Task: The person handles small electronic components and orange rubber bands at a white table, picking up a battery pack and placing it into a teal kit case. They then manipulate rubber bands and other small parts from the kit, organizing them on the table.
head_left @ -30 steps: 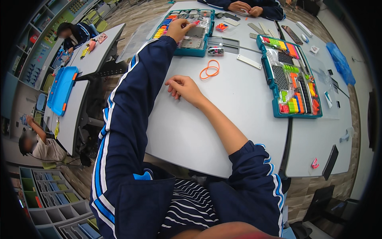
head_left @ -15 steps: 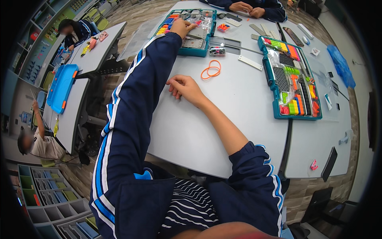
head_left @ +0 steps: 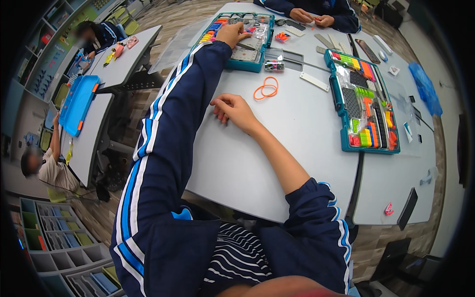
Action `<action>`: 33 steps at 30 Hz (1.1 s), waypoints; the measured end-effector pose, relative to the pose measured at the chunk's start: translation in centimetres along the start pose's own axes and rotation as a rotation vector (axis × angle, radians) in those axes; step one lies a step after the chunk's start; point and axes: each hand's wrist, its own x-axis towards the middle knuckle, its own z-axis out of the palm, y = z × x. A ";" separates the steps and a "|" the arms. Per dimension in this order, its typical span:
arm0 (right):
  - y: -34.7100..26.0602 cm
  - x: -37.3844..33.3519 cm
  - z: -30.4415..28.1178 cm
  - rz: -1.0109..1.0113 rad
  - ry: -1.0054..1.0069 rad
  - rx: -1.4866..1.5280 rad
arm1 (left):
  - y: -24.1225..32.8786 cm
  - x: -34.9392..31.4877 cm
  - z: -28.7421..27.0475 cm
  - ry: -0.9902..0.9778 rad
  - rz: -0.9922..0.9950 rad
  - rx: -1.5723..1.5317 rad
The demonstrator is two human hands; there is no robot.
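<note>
My left hand point(head_left: 232, 33) reaches far across the grey table point(head_left: 297, 133) into an open teal parts box point(head_left: 250, 67) of small coloured pieces. Its fingers are bent down over the compartments, and whether they grip a piece is hidden. My right hand point(head_left: 235, 110) rests on the tabletop with its fingers loosely curled and nothing in it. Two orange rubber bands point(head_left: 266, 89) lie a short way beyond it, apart from the fingers. Both arms wear dark blue sleeves with white stripes; the right sleeve is pushed up.
A second open teal parts box point(head_left: 368, 149) lies at the right. A small clear box point(head_left: 273, 63) and a white strip point(head_left: 313, 81) sit near the first box. Another person's hands point(head_left: 309, 17) work at the far edge. A black phone point(head_left: 408, 208) lies at the right; a blue tray point(head_left: 79, 104) is on the left table.
My left hand has shifted slightly inside the far teal box. My right hand stays where it was on the table.
</note>
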 end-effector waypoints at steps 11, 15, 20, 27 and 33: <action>-0.1 0.0 0.0 -0.001 -0.002 0.006 | -0.6 0.7 0.1 0.112 0.247 0.068; -0.3 -0.2 0.0 0.004 -0.001 0.015 | -0.7 0.4 -1.4 0.007 0.103 0.021; -0.4 -0.3 0.1 0.007 0.009 0.016 | -1.1 -0.6 -3.0 -0.071 0.184 0.108; -0.5 -0.2 0.0 0.003 0.001 -0.018 | -2.4 -0.6 -3.3 -0.249 0.196 -0.113; -0.4 -0.3 0.1 0.010 -0.002 0.013 | -2.1 -1.0 -2.8 -0.210 0.298 -0.027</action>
